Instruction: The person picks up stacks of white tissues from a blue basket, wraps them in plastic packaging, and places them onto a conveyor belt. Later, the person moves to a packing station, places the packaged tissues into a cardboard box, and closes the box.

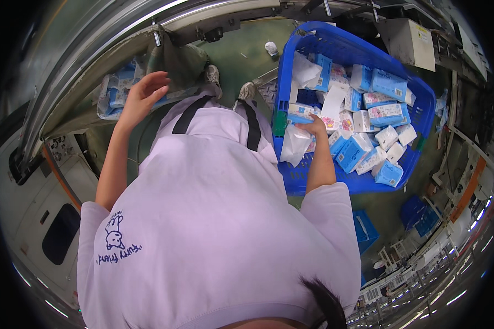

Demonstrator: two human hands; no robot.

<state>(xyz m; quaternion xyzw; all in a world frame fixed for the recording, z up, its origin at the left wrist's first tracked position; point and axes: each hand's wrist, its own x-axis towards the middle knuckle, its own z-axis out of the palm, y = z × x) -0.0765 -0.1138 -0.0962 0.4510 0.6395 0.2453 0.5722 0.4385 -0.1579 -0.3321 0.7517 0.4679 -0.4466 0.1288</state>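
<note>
Your left grip (146, 93) hangs empty, fingers apart; can't tell if your right grip (316, 127) is clamped on the tissue pack (302, 109) by it, jumbled with others in that blue basket (285, 71), whose walls probably corral them.

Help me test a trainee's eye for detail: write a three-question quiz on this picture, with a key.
1. Which of the person's hands reaches into the blue basket?
2. True or false: the left hand is clenched into a fist.
3. The packs in the basket are mostly: A) green; B) blue and white; C) black.

Key:
1. The right hand.
2. False; it is open.
3. B.
</note>
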